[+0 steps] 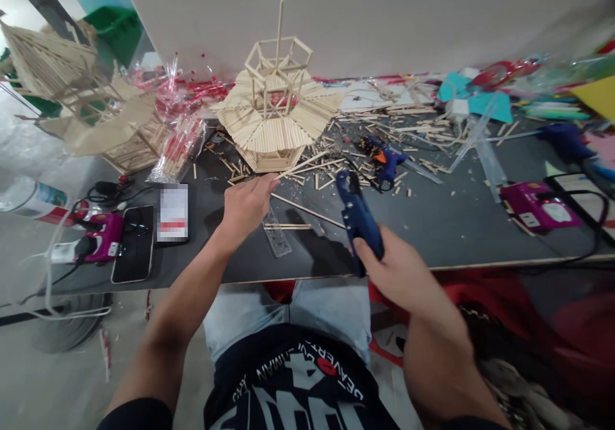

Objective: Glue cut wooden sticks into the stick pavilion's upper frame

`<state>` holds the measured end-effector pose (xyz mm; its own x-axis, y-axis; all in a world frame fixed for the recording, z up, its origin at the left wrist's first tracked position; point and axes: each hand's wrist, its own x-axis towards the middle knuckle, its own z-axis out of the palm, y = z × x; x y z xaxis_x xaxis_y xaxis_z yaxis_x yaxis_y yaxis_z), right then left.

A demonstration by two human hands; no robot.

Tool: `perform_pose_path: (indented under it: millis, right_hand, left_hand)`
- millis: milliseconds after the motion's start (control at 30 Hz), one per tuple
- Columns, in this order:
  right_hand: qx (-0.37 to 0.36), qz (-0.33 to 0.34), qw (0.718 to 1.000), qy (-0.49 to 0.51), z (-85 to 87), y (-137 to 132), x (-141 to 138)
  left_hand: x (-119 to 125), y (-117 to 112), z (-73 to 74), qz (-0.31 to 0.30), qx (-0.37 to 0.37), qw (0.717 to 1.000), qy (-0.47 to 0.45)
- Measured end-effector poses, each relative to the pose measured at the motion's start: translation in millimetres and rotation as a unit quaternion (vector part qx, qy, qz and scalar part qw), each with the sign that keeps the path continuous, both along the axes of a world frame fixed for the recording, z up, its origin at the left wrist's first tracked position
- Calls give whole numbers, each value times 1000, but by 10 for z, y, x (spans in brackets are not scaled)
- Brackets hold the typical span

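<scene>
My left hand (pixel 248 207) is closed in a pinch in front of the model, with thin wooden sticks (pixel 307 163) reaching out from its fingertips to the right. My right hand (pixel 401 270) is wrapped round a dark blue cutter (pixel 359 218), held over the table's front edge with its head pointing up and away. Just beyond my left hand stands a pagoda-like model (pixel 269 132) built of wooden sticks, with a tall stick rising from its top. A long loose stick (pixel 307 211) and a clear ruler (pixel 277 238) lie between my hands.
Cut stick pieces litter the dark table (pixel 432 244). A blue glue gun (pixel 388 161) lies beyond the cutter. Two phones (pixel 132 244) and a purple power strip (pixel 108 238) are at left; another purple power strip (pixel 538 206) sits right. A second stick model (pixel 106 122) stands far left.
</scene>
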<state>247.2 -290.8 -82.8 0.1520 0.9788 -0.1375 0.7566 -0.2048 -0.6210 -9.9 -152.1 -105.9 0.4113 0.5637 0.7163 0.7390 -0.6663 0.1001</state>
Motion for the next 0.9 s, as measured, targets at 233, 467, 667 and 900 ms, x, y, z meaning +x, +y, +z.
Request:
perform_pose_path:
  millis: [233, 467, 667, 900]
  right_hand:
    - [4, 81, 990, 119, -96, 201, -557]
    - [22, 69, 983, 170, 42, 371, -781]
    - [16, 58, 981, 187, 64, 416, -834]
    - [42, 81, 982, 166, 50, 412, -839]
  left_hand:
    - [14, -26, 12, 1, 12, 1000, 13]
    - [-3, -28, 34, 10, 20, 1000, 17]
    - [14, -44, 29, 3, 16, 999, 39]
    - [7, -53, 70, 11, 16, 998, 64]
